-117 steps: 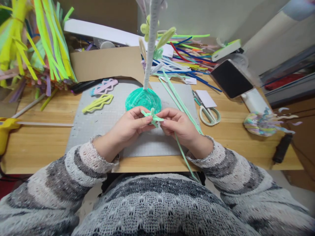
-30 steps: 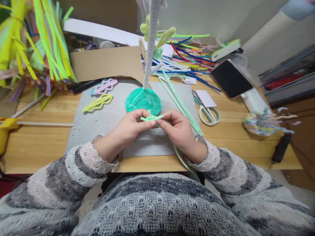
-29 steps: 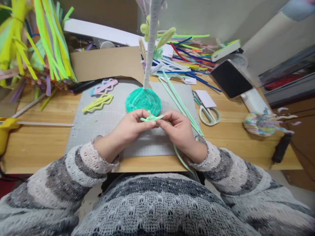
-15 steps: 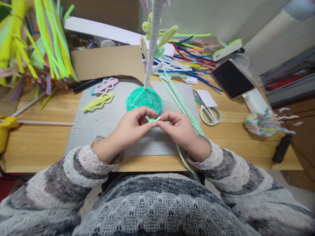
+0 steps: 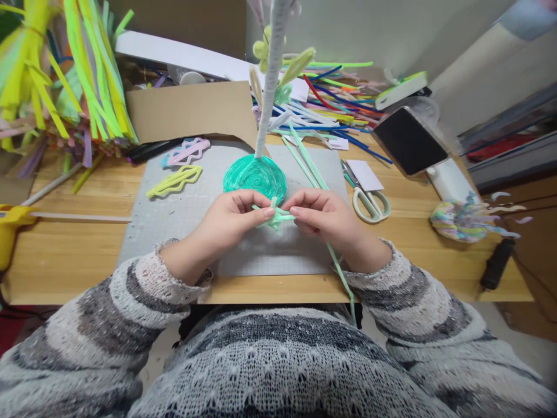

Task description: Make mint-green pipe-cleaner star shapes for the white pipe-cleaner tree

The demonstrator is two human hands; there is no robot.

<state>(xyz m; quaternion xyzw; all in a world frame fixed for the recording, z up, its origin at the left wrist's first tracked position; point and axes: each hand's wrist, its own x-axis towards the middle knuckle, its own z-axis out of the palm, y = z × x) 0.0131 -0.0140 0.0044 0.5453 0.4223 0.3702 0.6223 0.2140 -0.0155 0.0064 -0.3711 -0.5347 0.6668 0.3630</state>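
My left hand pinches a small bent piece of mint-green pipe cleaner between thumb and fingers. At its right side, my right hand grips the same pipe cleaner with thumb and forefinger. A long strand of mint green runs down past the table edge below my right hand. Just behind both hands stands a round green coiled base with a white wrapped stem rising from it. More mint-green pipe cleaners lie straight on the grey cutting mat, partly hidden by my right hand.
Yellow and lilac zigzag shapes lie on the mat's left. Scissors, a phone and a fluffy pastel bundle are at right. A yellow glue gun sits at far left. Loose pipe cleaners pile up behind.
My right hand has moved a little right, away from my left. More of the bent mint-green pipe cleaner shows between them, and the hanging strand has shifted right.
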